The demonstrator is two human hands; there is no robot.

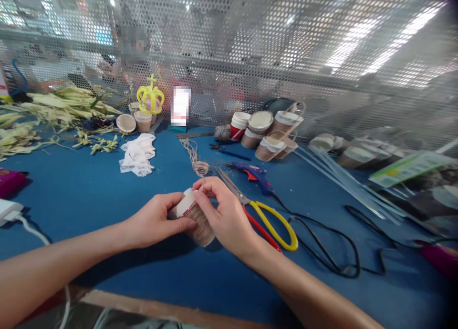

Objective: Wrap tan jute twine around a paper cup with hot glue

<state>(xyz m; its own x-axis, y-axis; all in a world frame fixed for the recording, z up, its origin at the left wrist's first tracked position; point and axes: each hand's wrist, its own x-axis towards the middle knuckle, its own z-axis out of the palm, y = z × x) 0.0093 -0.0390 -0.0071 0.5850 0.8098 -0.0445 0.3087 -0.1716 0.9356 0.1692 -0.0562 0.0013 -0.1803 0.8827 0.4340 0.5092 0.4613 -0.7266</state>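
Observation:
A small white cup (pixel 202 229), its lower part wrapped in rows of brown twine, is tilted between my hands over the blue table. My left hand (pixel 152 219) is closed around the cup's left side, thumb across the twine rows. At its upper right, my right hand (pixel 227 219) pinches a strand of twine (pixel 199 168) close to the white band. That strand runs back to a loose coil lying behind the cup. Just right of my right hand lie open scissors (pixel 244 200) with yellow and red handles. The cup's far side is hidden.
A blue glue gun (pixel 264 183) with a black cord lies behind the scissors. Several twine-wrapped cups (pixel 271 147) stand near the perforated metal screen (pixel 229 43). White crumpled cloth (pixel 139 155) and corn husks (pixel 67 105) lie at left, clear sticks (pixel 343 181) at right.

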